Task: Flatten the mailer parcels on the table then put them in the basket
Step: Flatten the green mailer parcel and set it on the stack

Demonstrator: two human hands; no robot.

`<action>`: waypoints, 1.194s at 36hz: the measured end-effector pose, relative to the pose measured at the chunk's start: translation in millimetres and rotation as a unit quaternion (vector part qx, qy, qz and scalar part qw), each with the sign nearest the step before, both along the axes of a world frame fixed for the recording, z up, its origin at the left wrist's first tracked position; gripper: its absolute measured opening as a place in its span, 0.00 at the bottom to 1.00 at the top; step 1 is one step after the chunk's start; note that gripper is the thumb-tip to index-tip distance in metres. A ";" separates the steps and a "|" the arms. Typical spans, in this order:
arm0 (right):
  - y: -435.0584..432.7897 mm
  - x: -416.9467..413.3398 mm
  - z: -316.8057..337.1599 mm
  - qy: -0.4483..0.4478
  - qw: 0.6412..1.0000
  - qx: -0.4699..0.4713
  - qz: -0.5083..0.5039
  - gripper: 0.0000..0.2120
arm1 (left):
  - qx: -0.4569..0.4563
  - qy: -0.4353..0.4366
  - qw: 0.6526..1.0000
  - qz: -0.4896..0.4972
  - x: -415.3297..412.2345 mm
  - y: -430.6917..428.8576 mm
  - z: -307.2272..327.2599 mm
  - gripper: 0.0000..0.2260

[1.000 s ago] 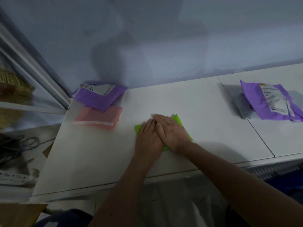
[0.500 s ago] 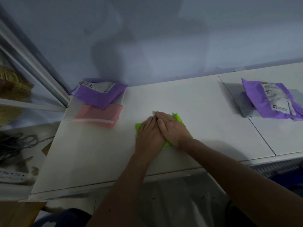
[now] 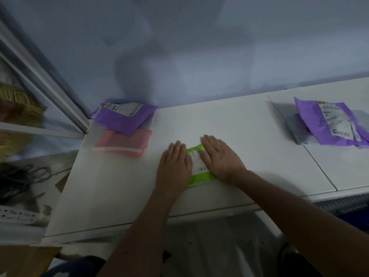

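A small green mailer (image 3: 199, 172) with a white label lies on the white table (image 3: 239, 136), near its front middle. My left hand (image 3: 175, 162) presses flat on the mailer's left part, fingers straight. My right hand (image 3: 221, 156) presses flat on its right part. The label shows in the gap between them. At the back left a purple mailer (image 3: 123, 116) lies partly on a pink mailer (image 3: 123, 142). At the far right another purple mailer (image 3: 335, 124) rests on a grey one (image 3: 297, 130). No basket is clearly in view.
A seam (image 3: 303, 146) divides the table on the right. A wall runs behind the table. Left of the table are a glass pane, something woven and straw-coloured (image 3: 18, 104), dark cables (image 3: 22, 178) and a white power strip (image 3: 18, 215).
My hands lay overlapped over the green mailer; now they have slid apart to its left and right, uncovering the white label.
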State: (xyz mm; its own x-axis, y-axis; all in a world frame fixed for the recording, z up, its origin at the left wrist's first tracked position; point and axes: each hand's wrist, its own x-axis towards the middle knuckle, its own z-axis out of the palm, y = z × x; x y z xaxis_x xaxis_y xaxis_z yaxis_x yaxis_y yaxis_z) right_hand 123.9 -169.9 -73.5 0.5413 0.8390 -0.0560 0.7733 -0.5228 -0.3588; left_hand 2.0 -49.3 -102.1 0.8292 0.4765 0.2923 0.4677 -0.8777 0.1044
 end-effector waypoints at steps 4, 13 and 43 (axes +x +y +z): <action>-0.4 0.2 1.5 0.008 1.000 -0.001 0.002 0.36 | -0.002 0.003 1.000 0.003 0.9 0.4 1.8 0.22; 12.6 -3.5 15.9 -0.022 0.999 0.037 -0.020 0.40 | 0.013 0.012 1.000 0.023 11.3 4.5 18.9 0.21; -8.2 -2.4 -3.4 -0.042 0.998 0.019 0.036 0.38 | 0.010 0.013 0.999 -0.049 0.0 -6.4 1.3 0.21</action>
State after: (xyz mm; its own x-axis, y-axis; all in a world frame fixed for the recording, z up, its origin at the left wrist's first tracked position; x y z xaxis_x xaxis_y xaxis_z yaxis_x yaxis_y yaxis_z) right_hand 121.6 -178.2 -76.9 0.4811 0.8765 0.0197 0.8366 -0.4523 -0.3090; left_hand 2.0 -55.7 -100.8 0.8792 0.3868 0.2782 0.3818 -0.9213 0.0741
